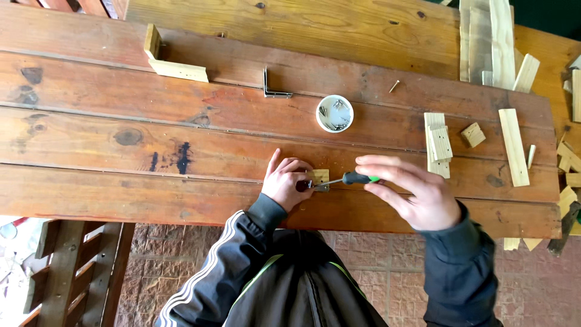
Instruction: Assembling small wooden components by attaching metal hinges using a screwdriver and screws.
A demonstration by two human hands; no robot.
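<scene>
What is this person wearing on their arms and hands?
Both hands are bare, no gloves. The left hand comes out of a dark sleeve with white stripes down the arm. The right hand has a plain dark blue-grey sleeve with a ribbed cuff.

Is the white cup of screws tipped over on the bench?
No. The white cup stands upright on the planks, its open top facing up with screws inside.

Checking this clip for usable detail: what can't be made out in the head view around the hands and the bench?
- Screwdriver tip and any screw: too small, crowded by the left hand.
- Small wood block: partly covered by the left hand's fingers.
- White cup contents: metal pieces, too small to identify.
- Wood offcuts: cut off by the right edge.
</scene>
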